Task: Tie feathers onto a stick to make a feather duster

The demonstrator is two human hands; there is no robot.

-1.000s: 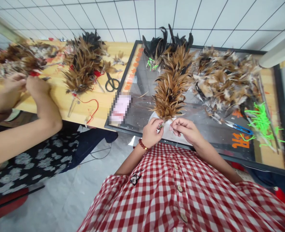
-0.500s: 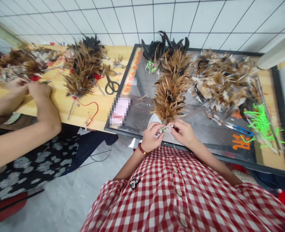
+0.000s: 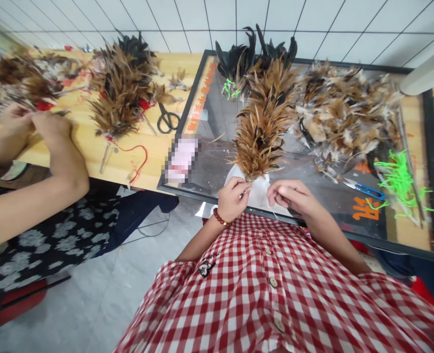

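Note:
A long brown feather duster (image 3: 263, 130) with black tips lies on the glass-topped board, its narrow base toward me. My left hand (image 3: 233, 200), with a red bead bracelet, is closed at that base, fingers pinched together. My right hand (image 3: 292, 197) hovers just right of the base, apart from it. Its fingers are curled in, and whatever they hold, if anything, is too small to make out. A white sheet (image 3: 258, 193) lies under the base, between my hands.
Loose feathers (image 3: 349, 113), blue snips (image 3: 366, 189) and bright green ties (image 3: 395, 179) lie to the right. A black feather bunch (image 3: 237, 63) is behind. At left are a second duster (image 3: 123, 90), scissors (image 3: 167, 120), red string (image 3: 143, 157) and a co-worker's hands (image 3: 33, 120).
My right hand has moved away from the duster's base to the right, apart from my left hand. The white sheet between them shows more. The whole view has shifted slightly.

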